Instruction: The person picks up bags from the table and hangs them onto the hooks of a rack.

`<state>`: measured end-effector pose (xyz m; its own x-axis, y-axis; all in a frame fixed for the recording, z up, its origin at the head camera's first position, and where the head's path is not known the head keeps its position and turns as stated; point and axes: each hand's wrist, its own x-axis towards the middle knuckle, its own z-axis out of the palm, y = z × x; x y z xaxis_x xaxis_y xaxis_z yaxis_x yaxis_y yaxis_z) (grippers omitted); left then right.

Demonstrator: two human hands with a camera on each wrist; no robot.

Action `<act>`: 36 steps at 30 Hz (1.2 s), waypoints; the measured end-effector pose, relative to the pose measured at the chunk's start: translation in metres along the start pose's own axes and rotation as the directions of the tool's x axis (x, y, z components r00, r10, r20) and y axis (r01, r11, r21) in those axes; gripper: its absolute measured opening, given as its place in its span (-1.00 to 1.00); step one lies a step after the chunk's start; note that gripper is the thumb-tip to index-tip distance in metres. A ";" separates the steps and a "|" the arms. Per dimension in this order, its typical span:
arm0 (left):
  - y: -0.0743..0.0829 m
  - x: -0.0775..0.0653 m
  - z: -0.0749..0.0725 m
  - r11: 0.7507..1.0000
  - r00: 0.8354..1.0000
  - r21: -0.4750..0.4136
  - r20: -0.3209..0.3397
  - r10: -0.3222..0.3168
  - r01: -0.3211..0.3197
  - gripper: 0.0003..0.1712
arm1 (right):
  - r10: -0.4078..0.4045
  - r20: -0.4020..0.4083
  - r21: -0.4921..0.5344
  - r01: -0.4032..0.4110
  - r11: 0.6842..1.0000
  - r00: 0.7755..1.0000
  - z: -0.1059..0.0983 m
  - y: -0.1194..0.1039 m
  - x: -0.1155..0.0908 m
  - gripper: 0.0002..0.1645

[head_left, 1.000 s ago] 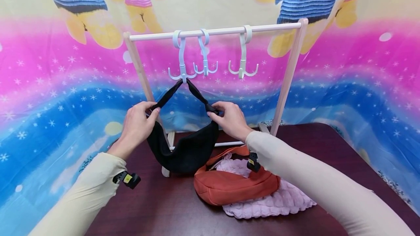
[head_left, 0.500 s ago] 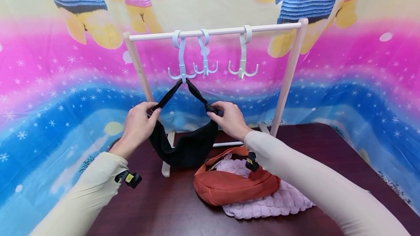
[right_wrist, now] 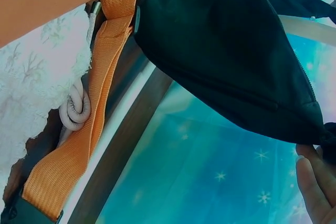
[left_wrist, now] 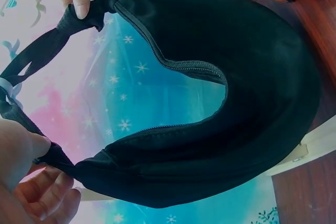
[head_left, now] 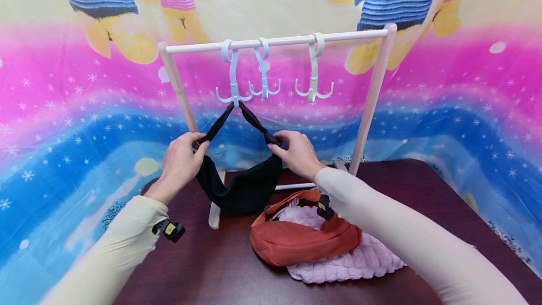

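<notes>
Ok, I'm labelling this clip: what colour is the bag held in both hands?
The bag is black; the head view shows it best.

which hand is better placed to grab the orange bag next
Probably the right hand: in the head view the orange bag lies below it, while the left hand is farther left. Both hands grip the black bag, so the right would have to let go first.

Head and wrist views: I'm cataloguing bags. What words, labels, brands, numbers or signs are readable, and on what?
No readable text.
Left black plastic wrist camera: left yellow square label, any text too small.
Right black plastic wrist camera: right yellow square label, any text too small.
Black crescent-shaped fabric bag: no lettering visible.
</notes>
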<state>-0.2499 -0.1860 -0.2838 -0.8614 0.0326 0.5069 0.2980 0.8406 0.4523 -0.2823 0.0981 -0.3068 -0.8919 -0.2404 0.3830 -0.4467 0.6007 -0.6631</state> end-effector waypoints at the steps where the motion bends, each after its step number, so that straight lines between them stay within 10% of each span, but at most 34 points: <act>1: 0.000 0.000 0.001 1.000 1.000 0.000 0.001 0.000 0.000 -0.64 | 0.000 0.001 -0.001 0.000 1.000 1.000 0.000 0.000 0.000 -0.60; 36: -0.001 0.004 0.015 0.999 0.999 0.052 0.040 0.010 -0.012 -0.69 | 0.005 0.028 -0.038 -0.004 0.999 1.000 0.002 0.003 0.005 -0.61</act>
<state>-0.2597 -0.1787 -0.2933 -0.8742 0.0632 0.4814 0.2869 0.8671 0.4072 -0.2884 0.0969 -0.3078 -0.8956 -0.2592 0.3615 -0.4405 0.6301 -0.6395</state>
